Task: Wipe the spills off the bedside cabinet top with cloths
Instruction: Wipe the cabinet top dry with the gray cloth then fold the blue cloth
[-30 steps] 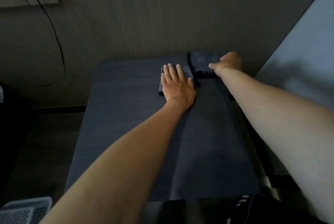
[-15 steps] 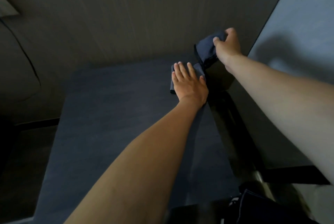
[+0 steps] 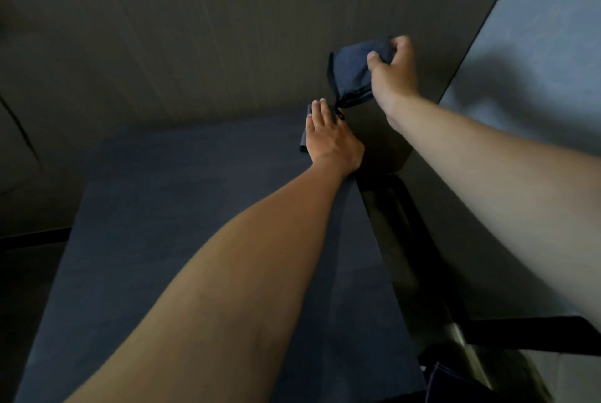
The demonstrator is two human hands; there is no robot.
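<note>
Your left hand lies flat with straight fingers on a folded dark cloth at the far right corner of the cabinet top. Your right hand pinches a second dark cloth in the air, just above and right of your left fingertips.

A dark blue-grey cloth, woven and matt, is hanging bunched from the right hand, with a thin black cord loop dangling at its lower corner. A second cloth of the same dull fabric is lying under the left hand. The bedside cabinet top is looking like a matt, dark slate-grey surface with a faint grain. The wall behind is showing brown vertical wood grain with a low sheen. A brassy metal post at lower right is gleaming slightly.
</note>
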